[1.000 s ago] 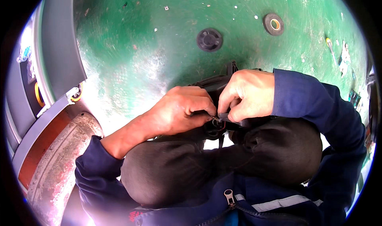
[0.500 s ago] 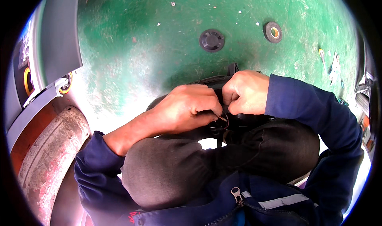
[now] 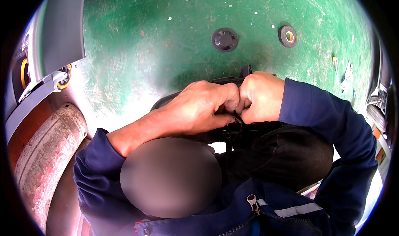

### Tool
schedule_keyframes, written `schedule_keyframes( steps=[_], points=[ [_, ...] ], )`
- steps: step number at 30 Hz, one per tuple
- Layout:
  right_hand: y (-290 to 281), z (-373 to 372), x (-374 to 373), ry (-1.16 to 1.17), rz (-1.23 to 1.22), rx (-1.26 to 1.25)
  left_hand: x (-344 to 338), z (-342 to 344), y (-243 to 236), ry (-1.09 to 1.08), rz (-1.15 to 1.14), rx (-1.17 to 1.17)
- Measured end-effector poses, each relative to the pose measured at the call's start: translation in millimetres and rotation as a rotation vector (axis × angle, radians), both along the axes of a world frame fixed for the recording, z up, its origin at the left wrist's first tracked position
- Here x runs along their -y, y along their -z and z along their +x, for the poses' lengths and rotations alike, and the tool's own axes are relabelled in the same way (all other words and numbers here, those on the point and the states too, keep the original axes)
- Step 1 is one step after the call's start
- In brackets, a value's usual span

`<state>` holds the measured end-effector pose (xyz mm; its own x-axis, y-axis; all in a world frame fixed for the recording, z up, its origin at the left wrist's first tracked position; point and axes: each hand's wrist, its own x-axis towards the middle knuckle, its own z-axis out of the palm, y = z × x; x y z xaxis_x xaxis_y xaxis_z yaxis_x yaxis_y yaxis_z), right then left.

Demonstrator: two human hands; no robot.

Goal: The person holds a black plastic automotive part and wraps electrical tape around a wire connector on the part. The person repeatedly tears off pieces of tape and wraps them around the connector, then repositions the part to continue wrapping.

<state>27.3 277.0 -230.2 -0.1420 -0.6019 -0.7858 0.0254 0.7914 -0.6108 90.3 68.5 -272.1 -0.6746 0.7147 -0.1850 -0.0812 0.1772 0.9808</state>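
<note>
- Plenty of green floor (image 3: pixel 145 49) beyond the lap, spread from 11 to 1 o'clock; a black disc (image 3: pixel 225 40) sits at 12, a tape roll (image 3: pixel 288 36) at 1, both well apart from the work.
- Tighter at 10, where a grey panel (image 3: pixel 62 32) stands; a worn metal cylinder (image 3: pixel 50 157) at 8, the right knee (image 3: pixel 293 157) at 5, the left knee (image 3: pixel 170 178) at 7.
- Now the middle: left hand (image 3: pixel 203 107) in from 8, right hand (image 3: pixel 262 97) from 3, knuckles touching, backs up, fingers curled narrow.
- Just below them, at 6, a thin wire (image 3: pixel 239 122); a black part (image 3: pixel 224 79) lies beneath the hands, its bracket (image 3: pixel 246 71) poking out at 12.
- Fingertips buried: can't tell whether either hand is closed on the wire.
- Black part mostly covered, left knee a smooth blur, panel and cylinder cut off by the dark rim.
</note>
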Motion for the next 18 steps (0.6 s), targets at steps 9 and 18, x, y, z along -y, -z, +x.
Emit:
schedule_keyframes(
  steps=[9,18],
  points=[
    [8.6,-1.4,-6.3,0.056,-0.090,0.113,-2.7,-2.1,-1.9,0.013,-0.068,-0.021],
    [11.1,-0.5,-11.2,0.094,-0.152,0.155,-8.2,-0.3,-2.3,-0.040,-0.121,-0.050]
  ],
)
